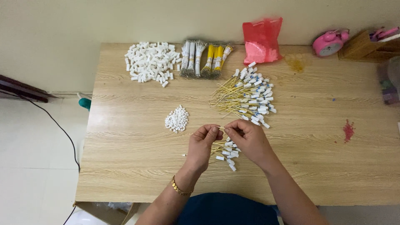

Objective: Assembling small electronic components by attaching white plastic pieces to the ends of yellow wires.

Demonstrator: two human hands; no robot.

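Both hands up over the near middle of the wooden bench (125,166), fingertips meeting. Left hand (203,146) pinched shut, thumb against forefinger; right hand (249,139) pinched the same way. Between them a thin yellow wire piece (221,127), held at the fingertips by both hands; too small to tell which part each one grips.

Directly under the hands: small pile of yellow wires with white end caps (227,154), lying on the bench, partly hidden by the fingers.

Just left of the left hand and slightly beyond: heap of tiny white beads-like connectors (176,118), apart from the hand.

Beyond the right hand, near: big fan-shaped pile of finished yellow wires (246,98) with white and blue ends.

Far edge of the bench: heap of larger white plastic housings (150,62), beside it bundled wires (204,58), grey-white and yellow. Right of those, red plastic bag (261,39). Far right: pink alarm clock (330,42).

Gold bracelet (180,189) on the left wrist.
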